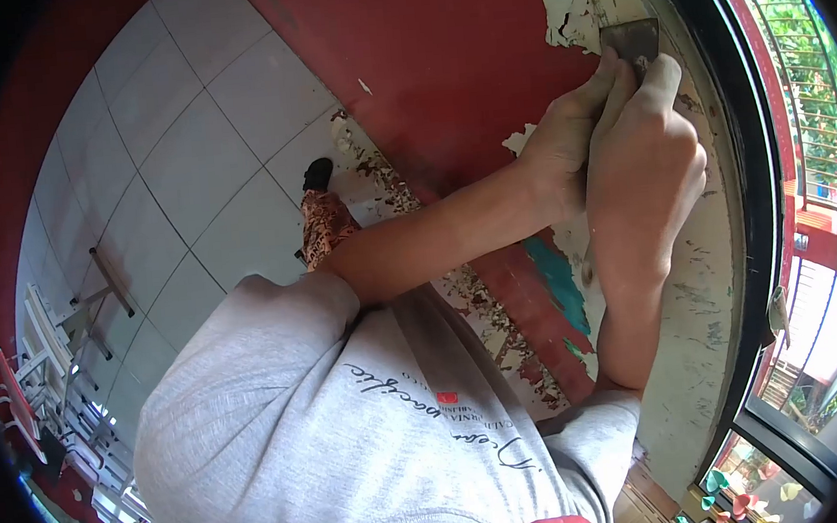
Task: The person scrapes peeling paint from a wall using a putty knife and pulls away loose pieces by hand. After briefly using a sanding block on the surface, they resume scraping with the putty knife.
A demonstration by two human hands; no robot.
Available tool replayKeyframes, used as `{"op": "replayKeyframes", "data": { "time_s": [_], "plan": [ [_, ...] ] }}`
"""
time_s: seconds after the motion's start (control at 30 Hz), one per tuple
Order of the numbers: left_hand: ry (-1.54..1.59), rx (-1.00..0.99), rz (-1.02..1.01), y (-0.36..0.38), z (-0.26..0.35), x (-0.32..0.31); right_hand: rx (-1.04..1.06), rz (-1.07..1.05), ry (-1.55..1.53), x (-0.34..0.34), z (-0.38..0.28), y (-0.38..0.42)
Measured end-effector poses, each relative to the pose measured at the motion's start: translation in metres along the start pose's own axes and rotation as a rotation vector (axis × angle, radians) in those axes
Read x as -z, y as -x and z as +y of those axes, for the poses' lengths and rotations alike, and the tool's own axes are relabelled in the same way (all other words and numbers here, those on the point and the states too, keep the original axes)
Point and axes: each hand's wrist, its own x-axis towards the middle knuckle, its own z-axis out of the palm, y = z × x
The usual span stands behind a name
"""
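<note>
Both my hands are closed round the handle of a scraper (631, 39) at the upper right. Its flat, dark metal blade lies against a pale, stripped strip of wall (677, 359) beside the dark window frame. My left hand (571, 136) comes in from the left, next to the red paint. Close against it, my right hand (645, 160) wraps the handle from the window side. The fingers cover most of the handle. Ragged edges of red paint (461, 52) border the bare patch, and a teal patch (556, 285) shows lower down.
Paint flakes (393, 185) litter the floor along the wall. My shoe (317, 174) stands on grey tiles (204, 160). Stacked chairs (46, 340) are at the far left. A black window frame (748, 265) runs close by my right hand, with a metal grille (808, 83) outside.
</note>
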Motion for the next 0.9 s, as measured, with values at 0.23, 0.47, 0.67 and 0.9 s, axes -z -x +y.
{"op": "replayKeyframes", "data": {
  "time_s": [0.23,0.47,0.67,0.9],
  "plan": [
    [-0.051,-0.050,0.058,-0.007,0.005,0.004,-0.039,-0.019,-0.040,0.001,-0.002,-0.004],
    [-0.206,-0.149,0.152,-0.009,0.006,-0.015,-0.043,0.036,-0.121,0.000,0.000,-0.008],
    [-0.077,-0.011,-0.274,-0.009,0.008,0.004,-0.060,0.015,-0.108,-0.002,0.003,-0.007],
    [-0.152,-0.080,0.044,-0.002,0.013,-0.020,-0.002,0.034,-0.136,0.006,-0.005,-0.015]
  ]
}}
